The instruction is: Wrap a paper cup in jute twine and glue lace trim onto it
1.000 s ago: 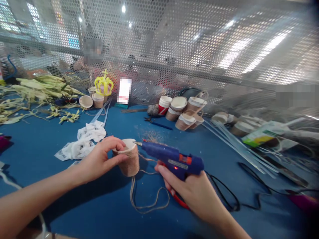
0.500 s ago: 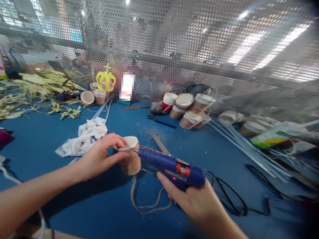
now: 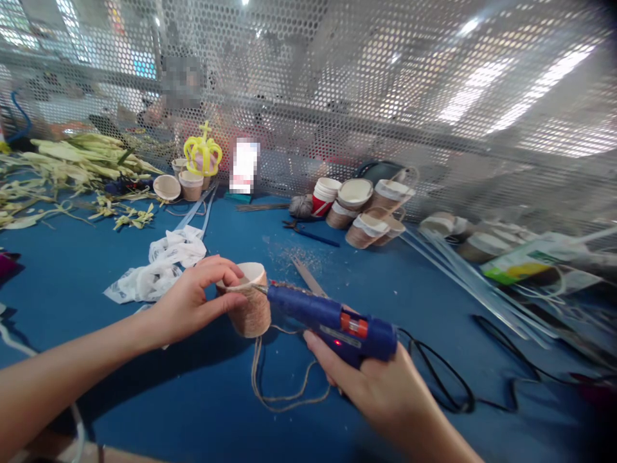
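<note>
My left hand (image 3: pixel 212 289) pinches the rim of a small cup wrapped in twine (image 3: pixel 250 312), fingers inside and thumb outside. The cup's inner wall is white and its outside is tan. My right hand (image 3: pixel 371 379) is closed round the handle of a blue hot glue gun (image 3: pixel 328 315) with a red light lit on its side. The gun's metal nozzle points left and reaches the cup's rim; whether it touches cannot be made out. A loose length of twine (image 3: pixel 284 408) trails from the cup onto the table. Scissors (image 3: pixel 308 276) lie partly hidden behind the gun.
White crumpled plastic (image 3: pixel 144 283) lies left of the cup. Several wrapped cups (image 3: pixel 369 230), pliers (image 3: pixel 313 238) and a ball of grey yarn (image 3: pixel 301 206) are farther back. Clear glue sticks (image 3: pixel 463 283) and a black cable (image 3: pixel 443 379) lie right. A perforated metal screen (image 3: pixel 299 83) stands behind.
The view has shifted very slightly. Both hands, the cup and the glue gun keep nearly the same positions relative to one another.
</note>
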The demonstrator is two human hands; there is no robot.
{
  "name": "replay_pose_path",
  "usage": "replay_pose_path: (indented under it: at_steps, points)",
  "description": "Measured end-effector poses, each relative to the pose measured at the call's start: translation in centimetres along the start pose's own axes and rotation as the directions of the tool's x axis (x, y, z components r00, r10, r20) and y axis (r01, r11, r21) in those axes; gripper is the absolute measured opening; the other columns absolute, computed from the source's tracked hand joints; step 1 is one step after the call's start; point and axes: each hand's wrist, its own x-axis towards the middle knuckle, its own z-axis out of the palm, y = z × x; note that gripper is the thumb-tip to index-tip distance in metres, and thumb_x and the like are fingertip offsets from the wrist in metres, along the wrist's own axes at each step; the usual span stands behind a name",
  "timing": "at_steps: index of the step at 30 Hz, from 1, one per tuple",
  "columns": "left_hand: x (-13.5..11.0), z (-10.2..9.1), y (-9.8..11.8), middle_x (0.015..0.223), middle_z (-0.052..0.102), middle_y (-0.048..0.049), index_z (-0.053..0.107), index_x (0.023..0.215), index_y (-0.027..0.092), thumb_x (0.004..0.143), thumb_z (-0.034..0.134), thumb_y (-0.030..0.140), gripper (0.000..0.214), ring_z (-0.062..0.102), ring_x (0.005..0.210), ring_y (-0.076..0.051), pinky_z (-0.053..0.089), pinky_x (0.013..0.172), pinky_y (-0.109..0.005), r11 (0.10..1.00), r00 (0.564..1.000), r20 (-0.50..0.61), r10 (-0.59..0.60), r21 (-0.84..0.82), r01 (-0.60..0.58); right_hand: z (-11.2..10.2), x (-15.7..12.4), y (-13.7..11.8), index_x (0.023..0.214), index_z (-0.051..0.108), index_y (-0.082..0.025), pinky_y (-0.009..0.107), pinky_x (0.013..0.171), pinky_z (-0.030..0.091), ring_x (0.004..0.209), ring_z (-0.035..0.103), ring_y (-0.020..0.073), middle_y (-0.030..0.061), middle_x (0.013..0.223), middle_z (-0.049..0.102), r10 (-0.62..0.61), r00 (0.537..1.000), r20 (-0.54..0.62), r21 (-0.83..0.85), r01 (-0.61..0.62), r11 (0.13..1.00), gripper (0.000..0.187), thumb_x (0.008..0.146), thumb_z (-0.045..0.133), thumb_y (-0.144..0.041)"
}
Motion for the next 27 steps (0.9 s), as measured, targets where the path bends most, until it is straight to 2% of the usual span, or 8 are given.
replay_pose_path:
  at_steps: [4,9,15,20,23,27]
  points:
    - [0.0,0.0,0.0,0.087,0.061,-0.0057,0.053,0.070,0.016,0.081,0.052,0.024,0.014,0.055,0.082,-0.016,0.041,0.075,-0.031,1.000,1.000,0.003,-0.010,0.010,0.010,0.3,-0.1,-0.1,0.079,0.064,-0.019,0.026,0.053,0.054,0.060,0.066,0.0186,0.0031,0.065,0.068,0.023,1.000,-0.019,0.020,-0.023,1.000,0.015,0.071,0.058,-0.031]
    - [0.0,-0.1,0.1,0.085,0.062,-0.0054,0.053,0.071,0.017,0.081,0.053,0.026,0.013,0.055,0.082,-0.017,0.043,0.075,-0.031,1.000,1.000,-0.008,0.007,0.022,-0.007,-0.1,0.2,-0.4,0.077,0.065,-0.021,0.027,0.052,0.053,0.060,0.065,0.0193,0.0014,0.055,0.063,0.018,1.000,-0.020,-0.018,-0.019,1.000,0.016,0.073,0.055,-0.032]
    - [0.1,-0.2,0.2,0.094,0.062,-0.0074,0.053,0.072,0.016,0.082,0.051,0.023,0.012,0.056,0.087,-0.017,0.043,0.079,-0.032,1.000,0.999,0.039,-0.008,0.018,0.007,-1.1,0.3,-1.2,0.072,0.066,-0.022,0.029,0.054,0.052,0.057,0.063,0.0201,0.0007,0.046,0.058,-0.040,0.993,0.112,-0.076,0.048,0.996,0.013,0.073,0.057,-0.032]
    - [0.1,-0.3,0.3,0.093,0.064,-0.0078,0.052,0.075,0.017,0.083,0.050,0.026,0.013,0.057,0.085,-0.018,0.041,0.083,-0.035,1.000,0.997,0.067,-0.029,0.004,0.028,-1.3,0.4,-1.6,0.074,0.066,-0.021,0.030,0.055,0.052,0.058,0.063,0.0207,0.0012,0.049,0.059,-0.022,0.995,0.097,-0.077,0.030,0.997,0.014,0.074,0.055,-0.031]
    - [0.1,-0.2,0.2,0.093,0.066,-0.0073,0.053,0.075,0.017,0.083,0.049,0.028,0.014,0.059,0.085,-0.017,0.037,0.091,-0.040,0.997,0.993,0.096,-0.068,-0.021,0.070,-1.1,0.3,-1.7,0.070,0.065,-0.022,0.029,0.053,0.051,0.056,0.061,0.0193,0.0020,0.052,0.060,-0.020,0.996,0.090,-0.078,0.027,0.997,0.012,0.073,0.056,-0.029]
    - [0.0,0.0,-0.1,0.089,0.068,-0.0042,0.053,0.073,0.018,0.082,0.052,0.030,0.015,0.059,0.090,-0.018,0.021,0.104,-0.047,0.997,0.996,0.054,-0.074,-0.018,0.075,-0.8,0.2,-1.6,0.065,0.063,-0.021,0.026,0.048,0.050,0.051,0.058,0.0167,0.0020,0.054,0.060,-0.019,0.994,0.108,-0.081,0.028,0.996,0.013,0.073,0.055,-0.028]
